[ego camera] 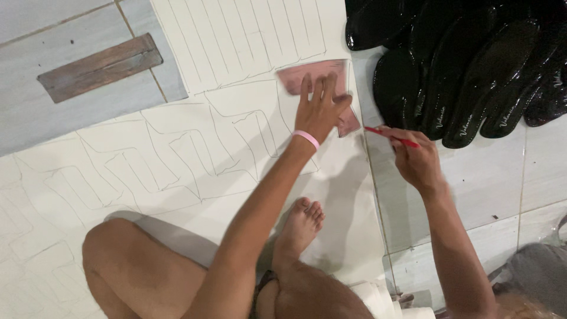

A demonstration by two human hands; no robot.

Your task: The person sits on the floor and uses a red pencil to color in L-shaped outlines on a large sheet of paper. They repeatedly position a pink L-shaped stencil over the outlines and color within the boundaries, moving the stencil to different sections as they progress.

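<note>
My left hand [319, 107] lies flat, fingers spread, pressing a pinkish-brown pattern template [295, 77] onto a large white sheet [195, 147] spread on the floor. A pink band circles that wrist. My right hand [416, 159] hovers just right of the sheet's edge, closed around a red pen [390, 136] whose tip points left toward the template's lower corner. The sheet is covered with pencilled outlines of the same shape. My bare foot [301, 227] and bent knee rest on the sheet below.
A pile of glossy black shoe insoles [466, 65] lies at the upper right on pale floor tiles. A brown wooden block [100, 66] sits on the grey tiles at upper left. Grey fabric [534, 277] shows at the lower right.
</note>
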